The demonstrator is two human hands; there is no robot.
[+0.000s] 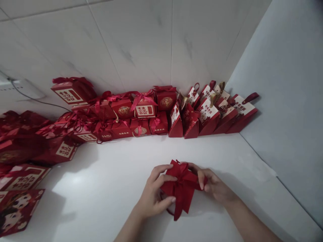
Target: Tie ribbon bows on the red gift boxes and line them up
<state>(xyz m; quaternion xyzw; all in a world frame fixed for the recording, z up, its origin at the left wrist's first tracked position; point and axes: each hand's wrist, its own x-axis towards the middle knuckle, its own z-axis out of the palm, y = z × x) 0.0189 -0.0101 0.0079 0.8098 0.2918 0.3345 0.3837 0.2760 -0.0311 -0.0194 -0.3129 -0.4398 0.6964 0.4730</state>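
Observation:
A small red gift box with a red ribbon bow (182,188) sits on the white table (121,168) in front of me. My left hand (153,196) grips its left side, thumb below and fingers curled over the top. My right hand (212,184) holds its right side, fingers pressed on the ribbon's upper edge. The ribbon's tails hang down toward me.
Several finished red gift boxes with bows (141,112) line the tiled wall (141,43). Red triangular bags with handles (217,112) stand at the right end. Flat red boxes (17,208) lie at the far left. A grey side wall (290,101) closes off the right.

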